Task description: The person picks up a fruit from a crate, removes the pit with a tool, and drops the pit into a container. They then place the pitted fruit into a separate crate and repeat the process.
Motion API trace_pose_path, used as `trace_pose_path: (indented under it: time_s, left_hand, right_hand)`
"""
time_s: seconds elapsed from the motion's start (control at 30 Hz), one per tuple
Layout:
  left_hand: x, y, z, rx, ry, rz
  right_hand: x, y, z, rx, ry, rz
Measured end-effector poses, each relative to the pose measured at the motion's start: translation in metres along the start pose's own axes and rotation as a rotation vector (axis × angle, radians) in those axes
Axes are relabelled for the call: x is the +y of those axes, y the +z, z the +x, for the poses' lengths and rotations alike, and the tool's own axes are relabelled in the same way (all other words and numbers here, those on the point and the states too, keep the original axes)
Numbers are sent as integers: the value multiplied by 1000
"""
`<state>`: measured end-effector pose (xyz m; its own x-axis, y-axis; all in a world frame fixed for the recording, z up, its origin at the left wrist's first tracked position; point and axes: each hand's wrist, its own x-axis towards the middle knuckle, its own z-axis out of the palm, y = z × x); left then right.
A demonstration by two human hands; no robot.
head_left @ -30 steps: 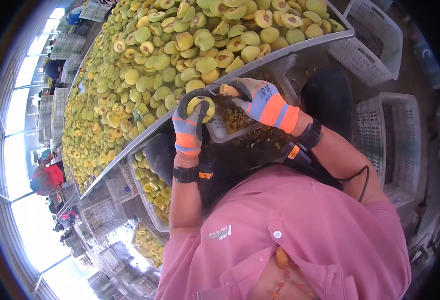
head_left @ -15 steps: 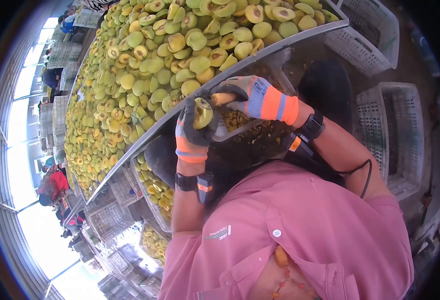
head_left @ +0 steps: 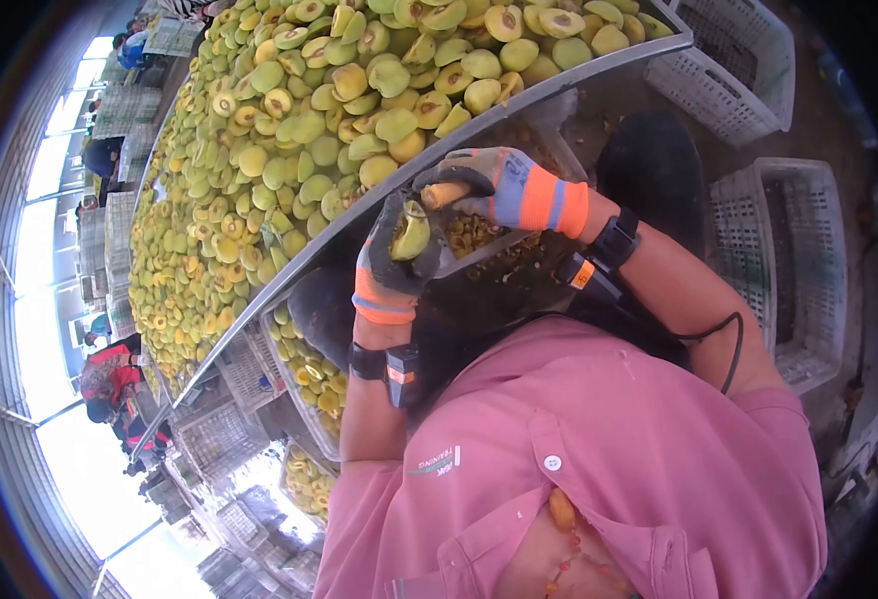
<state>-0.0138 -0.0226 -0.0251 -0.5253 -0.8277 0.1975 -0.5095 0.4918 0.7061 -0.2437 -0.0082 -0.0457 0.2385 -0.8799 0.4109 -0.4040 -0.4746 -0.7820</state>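
My left hand (head_left: 391, 262), in a grey and orange glove, is closed around a yellow-green fruit half (head_left: 411, 234) with its cut face turned to the right. My right hand (head_left: 507, 187), gloved the same way, grips a tool with an orange-tan handle (head_left: 442, 194) whose tip meets the fruit. Both hands hover over a pale tray of brown pits (head_left: 471, 238), just below the metal rim (head_left: 519, 110) of a long table heaped with halved yellow-green fruit (head_left: 299, 130).
White plastic crates stand at the right (head_left: 778, 250) and top right (head_left: 733, 55). A crate of fruit halves (head_left: 304, 364) sits under the table at my left. Other people (head_left: 109, 374) work along the far side at the left.
The fruit in my left hand has turned from face-up to edge-on, and the tool in my right hand has come in against it. Both hands rose slightly.
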Motion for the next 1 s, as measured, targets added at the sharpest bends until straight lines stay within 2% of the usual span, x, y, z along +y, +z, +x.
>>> trace_pose_path:
  time_s: [0.13,0.2,0.27,0.33,0.37,0.47,0.5,0.57,0.6,0.8,0.87,0.93,1.0]
  left_hand:
    - [-8,6,-10,36,-76,-98]
    - [-8,6,-14,74,-46,-26]
    - [-3,5,-17,142,81,183]
    - [2,-6,-19,185,143,77]
    - [11,-17,-16,180,242,131]
    - [32,-28,-12,231,187,230]
    - [32,-28,-15,162,12,62]
    - [20,-23,-16,136,103,122]
    - [15,-19,-15,118,150,149]
    - [22,-17,-9,53,106,137]
    - [27,-13,-6,91,-384,-837]
    - [36,-8,-2,122,-646,-1280]
    - [43,-5,1,115,-635,-1071]
  right_hand:
    - [5,6,1,-19,-45,-95]
    - [6,8,0,-59,-30,-179]
    - [9,12,-3,-107,15,-270]
    - [24,15,-2,-461,304,-556]
    - [27,18,-6,-641,457,-689]
    - [12,11,-7,-120,380,-402]
    - [7,10,-3,-45,296,-332]
    - [-3,9,-3,117,161,-177]
    - [-10,7,-4,106,145,-154]
    - [-17,6,0,58,29,-116]
    - [-15,5,0,32,64,-103]
    - [-11,5,-1,13,54,-124]
    - [-2,5,-2,-3,-2,-182]
